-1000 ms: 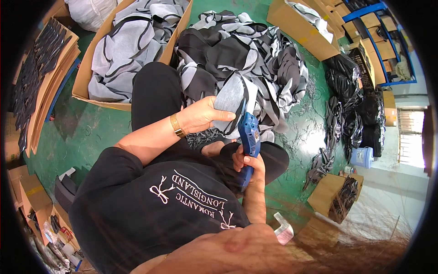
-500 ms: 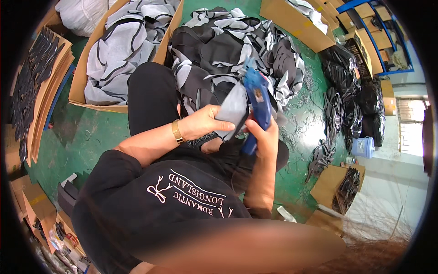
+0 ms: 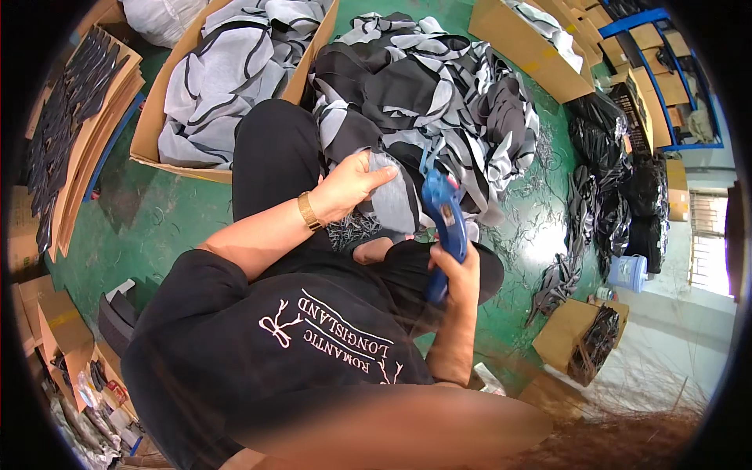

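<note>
Left hand [image 3: 348, 186] pinches cloth [image 3: 392, 204] by its far end, right hand [image 3: 462, 270] grips cutter [image 3: 449, 219]; loose near end could swing and snag.

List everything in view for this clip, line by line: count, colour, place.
Handheld tool: 1, blue, centre
Fabric piece: 1, grey, left of tool
Fabric pile: 1, light and dark grey, on floor ahead
Thin scraps: many, dark grey, below and right of pile
Open carton: 1, brown, upper left
Other cartons: several, brown, right side and lower left
Cardboard stack: 1, brown, far left
Sack: 1, white, top left
Bags: several, black, right
Bucket: 1, light blue, right
Shelf: 1, blue frame, upper right
Floor: 1, green, underneath
Shirt: 1, black, torso
Wristband: 1, gold, left wrist
Left hand: 1, bare, pinching fabric piece
Right hand: 1, bare, gripping tool
</note>
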Demonstrator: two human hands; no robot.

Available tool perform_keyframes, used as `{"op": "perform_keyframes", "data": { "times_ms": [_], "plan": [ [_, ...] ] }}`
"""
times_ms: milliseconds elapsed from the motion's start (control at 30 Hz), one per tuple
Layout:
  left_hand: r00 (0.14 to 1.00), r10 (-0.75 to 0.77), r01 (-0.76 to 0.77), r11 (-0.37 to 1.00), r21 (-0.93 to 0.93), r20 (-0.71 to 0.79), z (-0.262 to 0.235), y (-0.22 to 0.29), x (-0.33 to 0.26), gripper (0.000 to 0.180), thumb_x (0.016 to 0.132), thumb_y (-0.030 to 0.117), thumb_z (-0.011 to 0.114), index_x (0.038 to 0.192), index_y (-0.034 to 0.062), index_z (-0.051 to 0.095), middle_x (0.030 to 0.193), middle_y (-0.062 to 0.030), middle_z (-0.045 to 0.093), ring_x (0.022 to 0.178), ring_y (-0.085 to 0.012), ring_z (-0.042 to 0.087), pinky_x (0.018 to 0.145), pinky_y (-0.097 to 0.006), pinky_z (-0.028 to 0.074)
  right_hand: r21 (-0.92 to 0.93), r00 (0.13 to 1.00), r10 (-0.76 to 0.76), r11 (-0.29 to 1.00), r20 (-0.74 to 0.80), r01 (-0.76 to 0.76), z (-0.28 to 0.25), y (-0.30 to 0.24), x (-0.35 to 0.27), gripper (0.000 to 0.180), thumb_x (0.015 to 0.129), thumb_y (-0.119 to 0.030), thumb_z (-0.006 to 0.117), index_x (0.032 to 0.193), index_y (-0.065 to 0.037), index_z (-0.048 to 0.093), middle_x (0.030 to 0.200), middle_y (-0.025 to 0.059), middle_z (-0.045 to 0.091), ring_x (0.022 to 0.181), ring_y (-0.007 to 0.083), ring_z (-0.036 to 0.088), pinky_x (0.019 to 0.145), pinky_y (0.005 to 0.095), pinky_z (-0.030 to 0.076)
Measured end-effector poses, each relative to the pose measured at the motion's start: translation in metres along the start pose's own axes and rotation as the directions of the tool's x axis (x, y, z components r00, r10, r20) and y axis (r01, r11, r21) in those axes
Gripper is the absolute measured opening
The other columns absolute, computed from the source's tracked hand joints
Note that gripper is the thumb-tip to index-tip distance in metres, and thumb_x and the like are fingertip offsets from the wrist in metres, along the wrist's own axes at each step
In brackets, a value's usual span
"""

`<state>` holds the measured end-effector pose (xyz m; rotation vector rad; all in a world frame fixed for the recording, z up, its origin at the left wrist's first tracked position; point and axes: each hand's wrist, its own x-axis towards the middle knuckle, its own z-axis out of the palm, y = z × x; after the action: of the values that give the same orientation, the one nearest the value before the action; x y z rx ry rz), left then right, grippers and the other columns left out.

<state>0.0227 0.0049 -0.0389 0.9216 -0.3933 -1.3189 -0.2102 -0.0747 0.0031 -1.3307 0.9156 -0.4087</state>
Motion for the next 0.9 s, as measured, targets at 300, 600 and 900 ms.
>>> {"op": "perform_keyframes", "data": {
  "times_ms": [300,600,900],
  "plan": [
    [0.990,0.139,-0.138,0.972,0.192,0.009,0.000,0.016,-0.001,0.021,0.090,0.009,0.060,0.110,0.0026,0.057,0.096,-0.0006,0.065,0.081,-0.0059,0.059,0.072,-0.022,0.048,-0.082,0.992,0.114,0.991,0.054,-0.110,-0.007,0.010,-0.024,0.032,0.070,-0.003,0.068,0.099,0.005,0.058,0.072,0.0041,0.059,0.058,0.0113,0.055,0.055,0.0234,0.044],
    [0.996,0.081,-0.087,0.886,0.455,0.031,0.016,0.048,-0.019,0.020,0.088,0.011,0.061,0.104,-0.0004,0.056,0.086,-0.0009,0.063,0.062,-0.0026,0.050,0.055,-0.019,0.042,0.026,0.989,0.109,0.993,0.101,-0.112,-0.005,0.007,-0.016,0.033,0.069,-0.004,0.068,0.099,0.005,0.058,0.072,0.0056,0.059,0.057,0.0137,0.056,0.054,0.0249,0.045],
    [0.994,0.002,-0.061,0.837,0.544,0.109,0.010,0.053,-0.020,0.012,0.085,0.006,0.063,0.093,-0.0009,0.057,0.080,0.0016,0.060,0.072,-0.0042,0.050,0.065,-0.023,0.044,0.007,0.982,0.109,0.994,0.155,-0.112,-0.008,0.003,-0.012,0.032,0.069,-0.002,0.066,0.099,0.005,0.058,0.072,0.0055,0.059,0.057,0.0142,0.057,0.054,0.0254,0.045]
  ]
}}
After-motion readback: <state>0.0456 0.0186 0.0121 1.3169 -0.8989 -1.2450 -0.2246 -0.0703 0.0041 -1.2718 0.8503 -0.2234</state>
